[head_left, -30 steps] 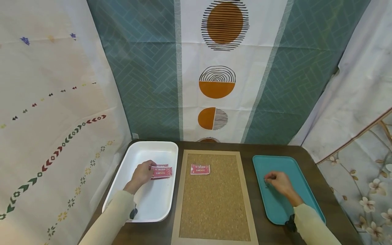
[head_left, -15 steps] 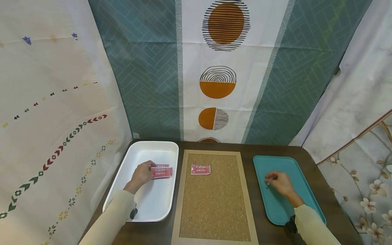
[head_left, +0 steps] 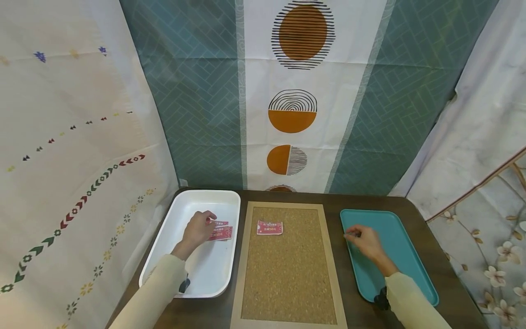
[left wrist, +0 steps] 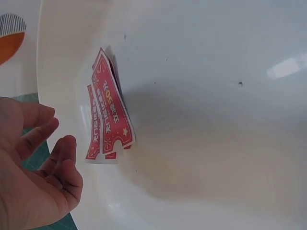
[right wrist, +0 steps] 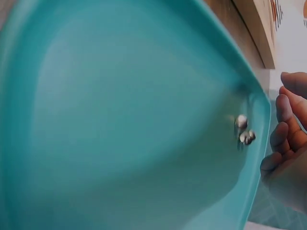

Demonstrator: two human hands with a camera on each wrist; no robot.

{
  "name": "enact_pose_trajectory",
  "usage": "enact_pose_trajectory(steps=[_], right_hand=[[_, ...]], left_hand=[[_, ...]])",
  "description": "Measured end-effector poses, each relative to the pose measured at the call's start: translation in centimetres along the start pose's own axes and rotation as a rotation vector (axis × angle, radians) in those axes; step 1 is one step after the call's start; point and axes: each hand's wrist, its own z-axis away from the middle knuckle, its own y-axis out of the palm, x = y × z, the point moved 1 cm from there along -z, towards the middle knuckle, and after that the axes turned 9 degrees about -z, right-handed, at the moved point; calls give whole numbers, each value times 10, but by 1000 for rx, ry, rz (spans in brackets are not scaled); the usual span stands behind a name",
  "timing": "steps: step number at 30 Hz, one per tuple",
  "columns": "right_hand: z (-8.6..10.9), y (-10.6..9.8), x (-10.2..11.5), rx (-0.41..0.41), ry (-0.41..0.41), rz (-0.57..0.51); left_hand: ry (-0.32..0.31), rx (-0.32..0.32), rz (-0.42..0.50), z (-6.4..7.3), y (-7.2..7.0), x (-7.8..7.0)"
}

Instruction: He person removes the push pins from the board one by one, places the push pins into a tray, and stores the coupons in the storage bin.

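Observation:
In the left wrist view, my left hand (left wrist: pixel 36 165) is over the edge of the white tray (left wrist: pixel 192 191), fingers loosely bent with nothing seen between them. Just beyond its fingertips, red paper coupons (left wrist: pixel 112 103) lie overlapped in the tray. One more red coupon (head_left: pixel 270 228) lies near the top of the framed cork board (head_left: pixel 289 274). My right hand (head_left: pixel 370 244) is over the left edge of the teal tray (head_left: pixel 388 224). Its thumb and index finger pinch what seems a small pin, mostly hidden. Shiny metal pins (right wrist: pixel 244 129) lie in the teal tray.
Both trays and the board stand on a dark wooden table (head_left: pixel 328 201), with the board between the trays. Behind hangs a green and white patterned curtain (head_left: pixel 287 73). Printed cloths (head_left: pixel 82 137) close off the left and right sides.
My left hand has let go of the coupons and lifted slightly; they stay in the white tray. My right hand has risen and moved left from the pins toward the teal tray's edge.

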Motion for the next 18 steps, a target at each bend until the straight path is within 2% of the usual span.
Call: enact_pose_trajectory(steps=[8, 12, 18], right_hand=[[-8, 15, 20, 44, 21, -55], [-12, 23, 31, 62, 25, -79], [-14, 37, 43, 105, 22, -125]], left_hand=[[31, -34, 118, -7, 3, -22], [47, -27, 126, -11, 6, -31], [70, -14, 156, -10, 5, -43]])
